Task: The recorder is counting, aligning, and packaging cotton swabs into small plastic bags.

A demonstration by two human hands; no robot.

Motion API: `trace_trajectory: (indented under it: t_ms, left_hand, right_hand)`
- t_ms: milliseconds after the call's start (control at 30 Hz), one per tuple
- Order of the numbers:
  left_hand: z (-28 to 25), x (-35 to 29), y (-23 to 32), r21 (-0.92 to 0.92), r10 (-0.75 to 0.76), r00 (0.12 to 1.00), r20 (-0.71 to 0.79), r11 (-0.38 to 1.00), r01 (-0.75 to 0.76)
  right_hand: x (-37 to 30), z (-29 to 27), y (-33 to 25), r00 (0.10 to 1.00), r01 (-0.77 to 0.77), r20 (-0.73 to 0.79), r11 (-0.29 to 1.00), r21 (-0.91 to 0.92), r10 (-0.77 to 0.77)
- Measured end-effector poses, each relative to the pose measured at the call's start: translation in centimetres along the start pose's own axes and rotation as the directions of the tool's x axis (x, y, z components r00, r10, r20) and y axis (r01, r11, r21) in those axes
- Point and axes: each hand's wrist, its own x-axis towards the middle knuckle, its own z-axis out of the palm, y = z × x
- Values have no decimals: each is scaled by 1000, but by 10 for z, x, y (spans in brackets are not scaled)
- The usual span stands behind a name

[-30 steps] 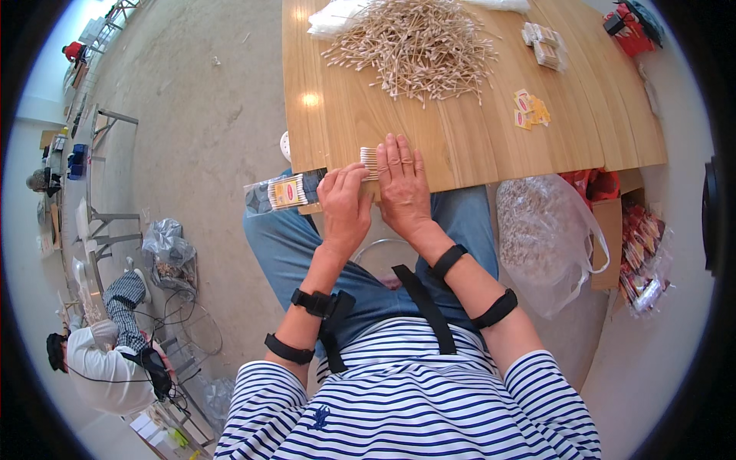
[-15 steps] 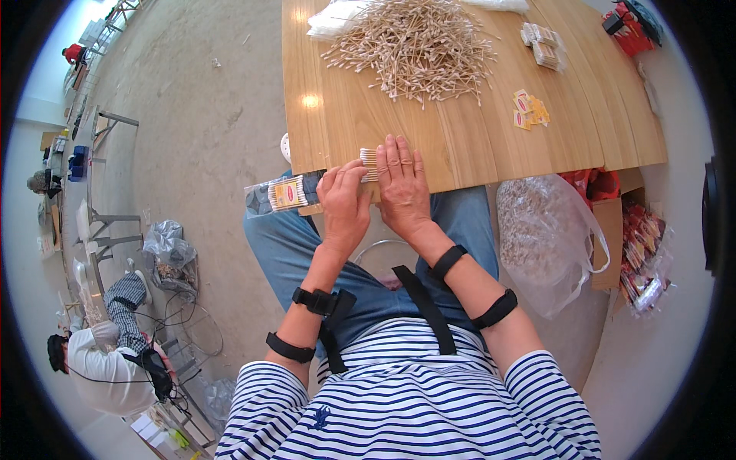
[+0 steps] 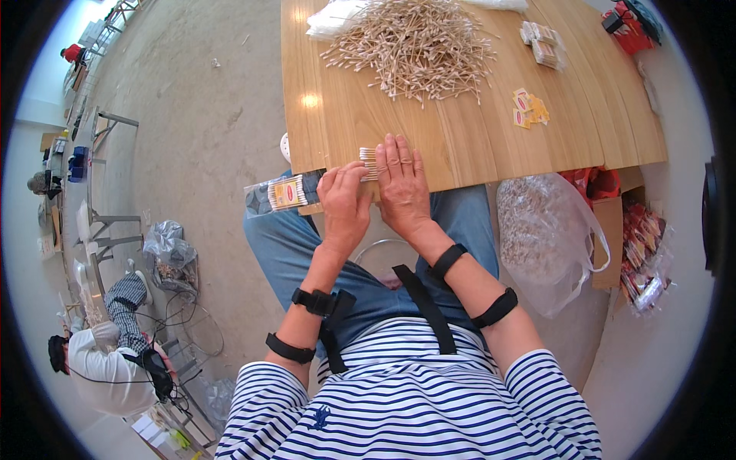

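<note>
A short row of cotton swabs (image 3: 368,155) lies on the wooden table (image 3: 475,146) near its front edge, white tips toward the left. Over the row's right part my right hand (image 3: 402,184) rests flat, fingers straight and side by side. Bent fingers of my left hand (image 3: 345,201) close on the row's near left side, and they hide part of it. Left of that hand, a clear plastic bag (image 3: 261,198) at the table corner holds a bundle of swabs with a yellow card (image 3: 287,193). Farther back sits a large loose heap of cotton swabs (image 3: 418,50).
Small yellow cards (image 3: 529,109) lie right of the heap, beyond them packed swab bundles (image 3: 544,47). A big clear bag of swabs (image 3: 548,238) stands below the table's right side, by a cardboard box (image 3: 608,244). Another person (image 3: 111,368) works at far left.
</note>
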Motion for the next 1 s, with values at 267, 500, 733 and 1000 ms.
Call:
trace_trajectory:
  t_ms: [267, 500, 733, 1000]
  left_hand:
    - [-1, 1, 2, -22, -23, 1000, 2, 999, 23]
    - [-1, 9, 3, 8, -17, 1000, -24, 1000, 17]
    - [3, 6, -1, -5, -8, 1000, -25, 1000, 8]
    - [1, 6, 1, -27, -23, 999, -24, 999, 22]
  right_hand:
    - [0, 1, 0, 1000, -2, -6, 1000, -12, 2]
    - [0, 0, 0, 1000, -2, -19, 1000, -15, 2]
    - [0, 1, -1, 999, 0, -32, 999, -39, -2]
    - [0, 1, 0, 999, 4, -41, 1000, -19, -5]
